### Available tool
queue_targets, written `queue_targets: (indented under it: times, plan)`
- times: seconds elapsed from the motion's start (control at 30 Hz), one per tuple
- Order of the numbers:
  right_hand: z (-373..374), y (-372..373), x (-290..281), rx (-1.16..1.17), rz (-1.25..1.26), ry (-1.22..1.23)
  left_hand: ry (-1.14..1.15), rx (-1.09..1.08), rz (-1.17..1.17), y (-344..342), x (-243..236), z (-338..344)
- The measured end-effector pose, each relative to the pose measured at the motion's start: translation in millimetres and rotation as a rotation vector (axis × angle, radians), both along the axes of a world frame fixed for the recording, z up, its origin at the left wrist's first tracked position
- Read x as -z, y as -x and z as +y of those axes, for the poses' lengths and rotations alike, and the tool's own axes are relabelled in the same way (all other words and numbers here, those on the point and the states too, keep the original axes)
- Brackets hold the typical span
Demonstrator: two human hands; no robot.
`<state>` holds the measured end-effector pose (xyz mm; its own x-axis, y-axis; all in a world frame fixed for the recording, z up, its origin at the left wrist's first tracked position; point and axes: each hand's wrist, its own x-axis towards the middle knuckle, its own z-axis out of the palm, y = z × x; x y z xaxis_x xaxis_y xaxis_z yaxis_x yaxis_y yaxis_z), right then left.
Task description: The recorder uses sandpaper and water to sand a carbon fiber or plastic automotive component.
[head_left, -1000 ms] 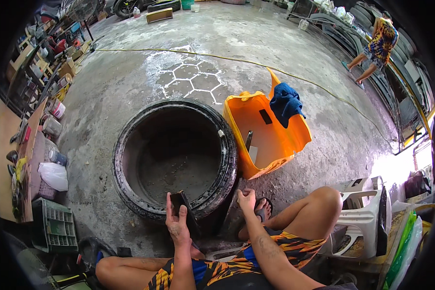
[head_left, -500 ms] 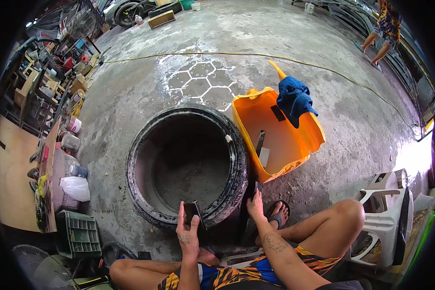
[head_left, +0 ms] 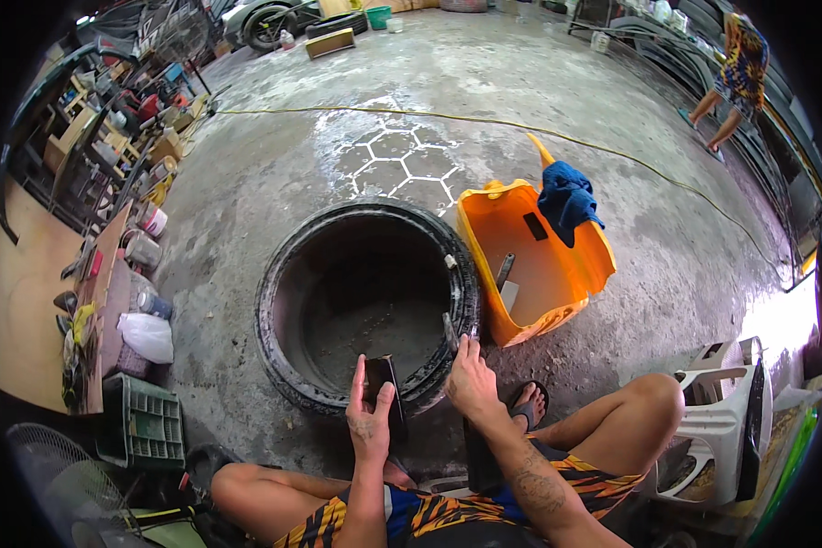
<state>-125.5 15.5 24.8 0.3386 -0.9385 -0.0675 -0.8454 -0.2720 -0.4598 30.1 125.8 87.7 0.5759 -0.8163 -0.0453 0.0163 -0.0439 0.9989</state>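
Observation:
My left hand (head_left: 371,422) grips a dark rectangular block (head_left: 380,373), thumb on one side and fingers along the other, over the near rim of a large round black ring (head_left: 279,365). The ring resembles a wheel rim and has grit on its inner floor. Close by, my right hand (head_left: 472,376) is closed on a thin grey piece (head_left: 449,331) that sticks up from the fingertips beside the ring's right edge; its kind is unclear. Right of the ring stands a cut-open orange container (head_left: 594,265) of cloudy liquid, holding a scraper-like tool (head_left: 509,292).
A blue cloth (head_left: 568,196) hangs over the container's edge. White hexagon lines (head_left: 406,164) mark wet floor beyond the ring, crossed by a yellow cord (head_left: 484,119). A white plastic chair (head_left: 717,420) lies at right, a green crate (head_left: 142,420) at left. Another person (head_left: 740,73) stands far right.
My right hand has risen with the thin grey piece toward the ring's right edge, nearer my left hand. The left hand still holds the block. The whole view has shifted slightly.

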Motion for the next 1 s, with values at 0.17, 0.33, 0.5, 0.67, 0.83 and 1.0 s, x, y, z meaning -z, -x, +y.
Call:
queue_targets:
  times: [0.17, 0.33, 0.5, 0.67, 0.83, 1.0]
  plan:
    - [-16.7, -5.7, -50.1, -0.149, -0.074, -0.075, -0.043, -0.037, -0.094, -19.1, -15.0, 15.4]
    - [33.7, 0.5, -9.8, -0.169, 0.039, -0.265, -0.026, -0.059, -0.019, -27.2, -10.1, 25.3]
    - [45.1, 2.7, 4.1, -0.174, 0.093, -0.452, -0.136, 0.034, -0.190, -24.3, 11.4, 26.4]
    - [42.1, 14.0, 29.1, -0.040, -0.447, -0.640, -0.205, 0.154, -0.217, -6.8, 15.1, 11.1]
    - [35.9, 21.4, 29.0, 0.008, -0.697, -0.867, -0.239, 0.194, -0.242, -5.1, 20.3, -6.2]
    - [33.7, 23.2, 9.1, 0.061, -0.331, -0.841, -0.262, 0.289, -0.322, -8.1, 20.0, -24.3]
